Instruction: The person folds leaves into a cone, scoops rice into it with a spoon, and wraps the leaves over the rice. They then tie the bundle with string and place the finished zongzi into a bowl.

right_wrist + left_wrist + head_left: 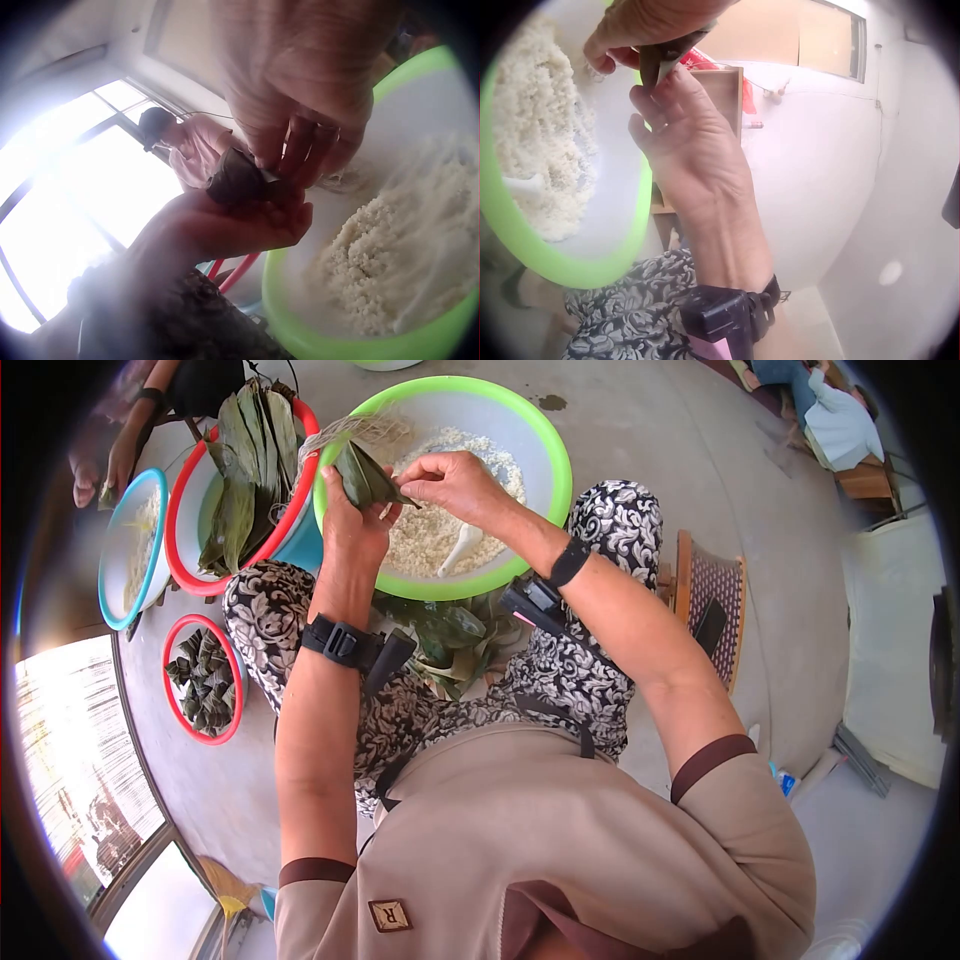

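Observation:
My left hand (352, 525) cradles a folded dark green leaf parcel (364, 478), a rice dumpling wrap by its look, over the left side of a green-rimmed basin (556, 435). At the parcel's right-hand tip, the thumb and fingers of my right hand (462, 482) pinch the leaf. White rice (420, 540) fills much of the basin, with a white spoon (460, 550) lying in it. From the right wrist view, the parcel (238, 178) lies on the left palm under the right fingertips. What is inside the parcel is hidden.
Long leaves (262, 440) stand in a red-rimmed basin (180, 550), near a bundle of string (365, 432). Finished wrapped dumplings (207, 680) sit in a smaller red-rimmed bowl, and a blue-rimmed basin (107, 595) is farther left. More leaves (450, 635) lie between my knees. Another person's arm (135, 440) reaches in.

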`<move>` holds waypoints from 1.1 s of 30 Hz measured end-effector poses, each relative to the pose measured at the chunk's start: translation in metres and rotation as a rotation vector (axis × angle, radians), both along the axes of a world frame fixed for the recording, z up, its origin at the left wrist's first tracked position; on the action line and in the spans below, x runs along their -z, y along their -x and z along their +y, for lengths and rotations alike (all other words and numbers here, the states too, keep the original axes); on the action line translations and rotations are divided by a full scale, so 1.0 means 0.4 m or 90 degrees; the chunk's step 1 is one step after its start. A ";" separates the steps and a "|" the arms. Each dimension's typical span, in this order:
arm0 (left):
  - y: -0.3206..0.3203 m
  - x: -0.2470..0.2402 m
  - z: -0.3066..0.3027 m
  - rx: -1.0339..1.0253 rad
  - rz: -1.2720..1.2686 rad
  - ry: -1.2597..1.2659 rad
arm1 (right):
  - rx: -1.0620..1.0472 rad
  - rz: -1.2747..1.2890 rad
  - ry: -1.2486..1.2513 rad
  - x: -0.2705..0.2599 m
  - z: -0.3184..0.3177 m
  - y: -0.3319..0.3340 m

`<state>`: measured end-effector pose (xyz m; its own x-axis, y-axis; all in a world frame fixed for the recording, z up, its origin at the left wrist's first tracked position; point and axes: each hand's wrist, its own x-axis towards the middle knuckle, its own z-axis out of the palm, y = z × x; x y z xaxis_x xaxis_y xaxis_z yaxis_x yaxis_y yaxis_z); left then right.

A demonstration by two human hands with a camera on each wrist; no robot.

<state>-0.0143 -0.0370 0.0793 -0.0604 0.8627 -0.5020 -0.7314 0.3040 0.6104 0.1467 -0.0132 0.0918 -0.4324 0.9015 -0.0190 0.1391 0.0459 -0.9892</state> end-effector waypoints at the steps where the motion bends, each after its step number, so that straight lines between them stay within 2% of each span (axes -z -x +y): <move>1: -0.001 -0.004 -0.002 -0.008 0.007 -0.011 | 0.012 -0.029 -0.022 -0.002 0.001 0.000; 8: -0.003 -0.007 0.001 -0.030 -0.020 0.000 | -0.002 0.016 0.017 0.008 0.004 0.003; 10: 0.002 0.000 0.003 -0.018 -0.030 0.007 | 0.022 -0.053 -0.105 0.014 0.009 0.004; 11: 0.002 0.002 0.004 -0.005 -0.041 0.012 | 0.024 -0.052 -0.105 0.016 0.008 0.001; 13: 0.000 0.008 0.004 0.001 -0.049 0.010 | 0.048 -0.182 -0.210 0.003 0.002 -0.004; 16: -0.005 0.001 -0.004 -0.002 -0.057 0.003 | 0.023 -0.127 -0.186 0.006 -0.002 -0.005; 21: -0.012 0.025 0.009 0.043 -0.088 -0.003 | 0.049 -0.161 -0.205 0.006 -0.005 -0.010; 23: -0.013 0.027 0.013 0.017 -0.077 0.002 | 0.058 -0.158 -0.209 -0.003 -0.009 -0.012; 25: -0.018 0.021 0.012 0.019 -0.068 0.008 | 0.098 -0.276 -0.219 -0.027 -0.013 -0.013; 29: -0.010 0.039 0.025 0.008 -0.067 -0.002 | 0.115 -0.170 -0.101 -0.033 -0.019 -0.001; 31: -0.014 0.025 0.017 0.018 -0.056 -0.011 | 0.104 -0.080 0.032 -0.033 -0.020 -0.001; 33: -0.016 0.019 0.011 0.031 -0.046 -0.019 | 0.113 -0.019 0.039 -0.018 -0.016 0.004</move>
